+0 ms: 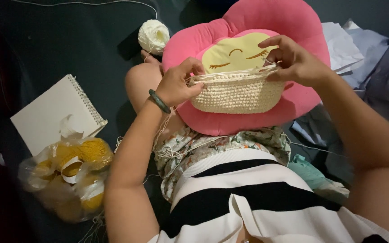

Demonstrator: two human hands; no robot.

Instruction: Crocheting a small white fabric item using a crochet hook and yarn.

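Observation:
A cream crocheted bowl-shaped piece [238,95] is held up over a pink flower-shaped cushion [289,22] with a yellow face in its middle. My left hand [176,83], with a dark green bangle on the wrist, grips the piece's left rim. My right hand [291,58] pinches the right rim, with a thin crochet hook and cream strand between the fingers. Yarn trails from the piece down to my lap and up to a cream yarn ball [153,36] at the back.
A spiral-bound white notebook [55,112] lies at left on the dark surface. In front of it sits a clear plastic bag of yellow yarn balls [70,173]. Crumpled cloth and paper [356,49] pile at right. My patterned shorts and striped top fill the foreground.

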